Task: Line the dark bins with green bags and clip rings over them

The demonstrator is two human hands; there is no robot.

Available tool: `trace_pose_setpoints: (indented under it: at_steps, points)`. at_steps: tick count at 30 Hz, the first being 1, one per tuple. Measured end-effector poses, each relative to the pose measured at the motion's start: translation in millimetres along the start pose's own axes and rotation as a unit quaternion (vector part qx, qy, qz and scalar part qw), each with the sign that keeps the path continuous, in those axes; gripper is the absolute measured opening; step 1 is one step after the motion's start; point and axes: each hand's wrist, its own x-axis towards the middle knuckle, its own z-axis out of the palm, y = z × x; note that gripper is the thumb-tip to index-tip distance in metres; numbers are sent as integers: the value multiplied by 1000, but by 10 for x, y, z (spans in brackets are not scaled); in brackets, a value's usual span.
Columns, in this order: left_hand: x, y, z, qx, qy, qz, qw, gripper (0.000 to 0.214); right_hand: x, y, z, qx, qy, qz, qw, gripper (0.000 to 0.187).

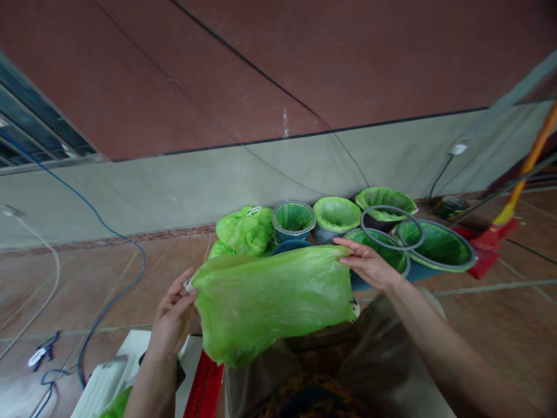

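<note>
A green plastic bag (274, 302) is stretched out sideways in front of my lap. My left hand (174, 305) pinches its left upper corner, where a small white tie shows. At the opposite upper corner, my right hand (365, 261) grips the edge between thumb and fingers. Just beyond the bag stand several bins with green liners, among them a bin with a grey rim (293, 217) and one with its liner folded over the edge (336, 213). Two loose grey rings (392, 208) lie across the bins nearest my right hand. A blue bin rim (290, 246) is partly hidden behind the bag.
Bunched green bags (244, 231) sit by the wall, left of the bins. A red broom (491, 247) with a yellow handle stands at the right. A blue cable (141, 261) and a white cable (56, 273) run over the floor. A white box (104, 380) is low at left.
</note>
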Motion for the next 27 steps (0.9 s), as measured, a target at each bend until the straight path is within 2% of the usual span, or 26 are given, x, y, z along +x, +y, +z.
trace_pose_setpoints:
  at_steps: [3, 6, 8, 12, 14, 15, 16, 18, 21, 23, 25, 27]
  points:
    - [89, 188, 16, 99, -41, 43, 993, 83, 48, -138, -100, -93, -19, -14, 995, 67]
    - [193, 325, 66, 261, -22, 113, 959, 64, 96, -193, -196, -217, 8, -64, 974, 53]
    - [248, 384, 102, 372, -8, 174, 912, 48, 88, -225, -239, -335, 39, -113, 934, 44]
    - [309, 415, 141, 526, -20, 321, 787, 25, -9, -313, -274, -541, 84, -199, 813, 22]
    - [325, 399, 140, 552, 3, 394, 734, 21, -63, -353, -288, -571, 104, -233, 780, 16]
    - [333, 392, 135, 549, 21, 422, 721, 19, -87, -373, -296, -568, 115, -253, 775, 15]
    - [343, 388, 130, 535, 38, 444, 718, 17, -110, -395, -303, -553, 123, -273, 778, 14]
    - [370, 402, 122, 480, 51, 472, 738, 14, -153, -452, -310, -486, 119, -304, 811, 12]
    - [437, 477, 148, 351, -8, 483, 802, 15, -191, -575, -284, -315, 85, -300, 897, 15]
    - [501, 534, 207, 235, -45, 477, 846, 17, -163, -649, -246, -190, 86, -291, 934, 16]
    - [573, 577, 297, 168, -85, 438, 879, 20, -82, -685, -203, -111, 147, -318, 930, 22]
    - [638, 603, 407, 184, -58, 434, 880, 21, 27, -671, -168, -102, 221, -344, 907, 23]
